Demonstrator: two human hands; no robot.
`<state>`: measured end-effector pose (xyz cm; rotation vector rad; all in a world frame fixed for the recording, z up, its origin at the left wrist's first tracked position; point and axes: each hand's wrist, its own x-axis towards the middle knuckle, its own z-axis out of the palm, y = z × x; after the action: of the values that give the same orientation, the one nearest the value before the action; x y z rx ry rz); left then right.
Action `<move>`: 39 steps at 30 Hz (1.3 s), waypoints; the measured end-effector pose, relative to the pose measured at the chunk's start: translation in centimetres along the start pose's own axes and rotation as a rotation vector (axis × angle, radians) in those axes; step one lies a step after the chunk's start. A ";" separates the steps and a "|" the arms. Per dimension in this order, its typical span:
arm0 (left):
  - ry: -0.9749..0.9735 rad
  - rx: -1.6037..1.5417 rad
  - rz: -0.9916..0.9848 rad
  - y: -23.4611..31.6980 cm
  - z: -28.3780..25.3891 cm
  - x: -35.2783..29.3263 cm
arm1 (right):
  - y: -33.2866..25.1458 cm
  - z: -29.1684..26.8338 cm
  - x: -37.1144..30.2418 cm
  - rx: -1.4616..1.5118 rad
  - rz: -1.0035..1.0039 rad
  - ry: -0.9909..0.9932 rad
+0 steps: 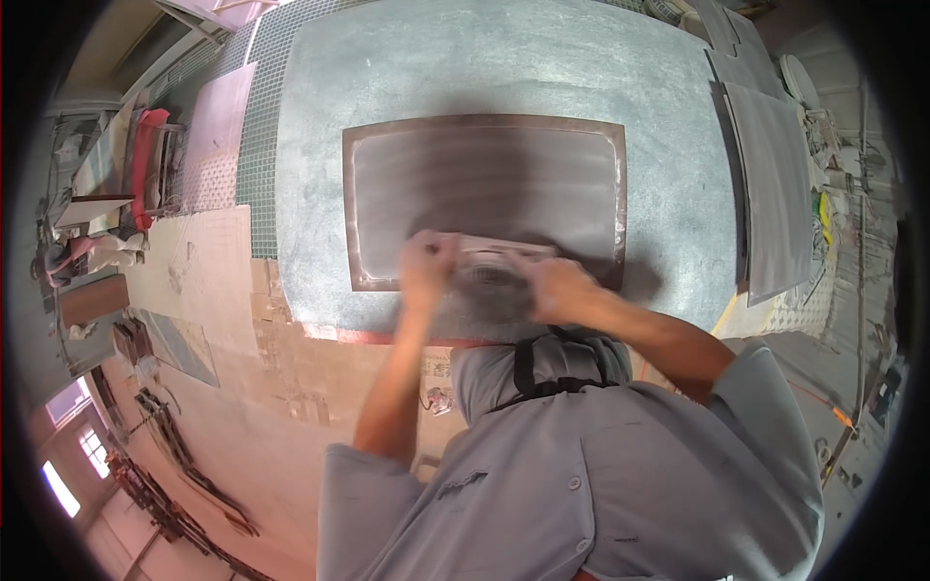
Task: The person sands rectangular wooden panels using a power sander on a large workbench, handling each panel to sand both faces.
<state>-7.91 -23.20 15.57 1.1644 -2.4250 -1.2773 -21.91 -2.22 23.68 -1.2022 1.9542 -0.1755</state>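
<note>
Head view: some motion-blurred, pale-edged tool (504,244) is held over the near edge of a dark framed panel (383,198), left hand (428,266) and right hand (562,288) both curled around its ends. That edge's middle gets blocked. Tabletop (678,145) is flanked by grey sheets (770,194) on the right, green gridded surface (259,184) and a red object (148,160) on the left.

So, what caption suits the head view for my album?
Left hand and right hand hold a motion-blurred object over a brown-rimmed grey panel.
</note>
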 end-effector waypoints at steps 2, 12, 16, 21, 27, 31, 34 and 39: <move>-0.043 -0.356 -0.111 -2.5 -4.9 0.8 | -4.2 0.6 3.4 0.162 -0.065 -0.010; 0.000 0.023 -0.195 -13.7 -21.2 7.0 | -17.7 5.4 15.4 0.348 -0.219 0.012; -0.042 0.055 -0.157 -8.8 -16.3 7.8 | -13.1 8.5 14.3 0.340 -0.305 0.403; -0.171 -0.112 0.096 -2.3 -4.4 5.1 | -2.7 3.3 3.2 0.364 -0.105 0.228; -0.168 0.073 0.282 8.4 11.1 0.0 | 10.0 -0.3 -8.6 0.191 0.168 0.005; -0.231 -0.053 0.048 16.5 15.0 -0.8 | 16.7 -3.7 -10.2 0.114 0.205 -0.001; -0.153 -0.060 0.070 18.4 17.2 2.5 | 22.3 -7.3 -7.8 0.049 -0.001 0.166; 0.004 -0.001 0.100 20.5 18.5 12.1 | 25.5 -16.1 -0.8 0.070 -0.087 0.183</move>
<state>-36.33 -13.23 17.15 1.0303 -2.4462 -1.2453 -50.39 7.53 22.02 -1.2628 2.0346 -0.4084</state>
